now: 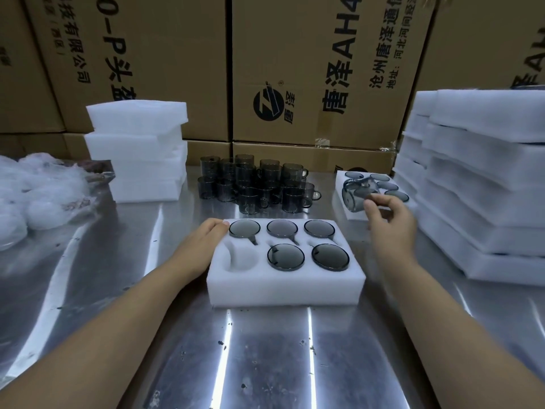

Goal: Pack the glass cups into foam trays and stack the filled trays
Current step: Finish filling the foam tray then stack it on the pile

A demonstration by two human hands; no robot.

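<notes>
Now the right hand holds a tilted glass cup in its closed fingers, up and right of the foam tray — whose one empty pocket lies near-left, beside the flat left hand.

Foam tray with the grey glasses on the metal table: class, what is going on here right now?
A person is packing smoky grey glass cups into a white foam tray on a steel table. Five of its six pockets hold cups; the near-left pocket is empty. The left hand steadies the tray's left edge, while the right hand holds another glass cup above a second, partly filled tray. Loose cups wait behind, empty foam blocks stand left, and stacked trays rise on the right.
</notes>
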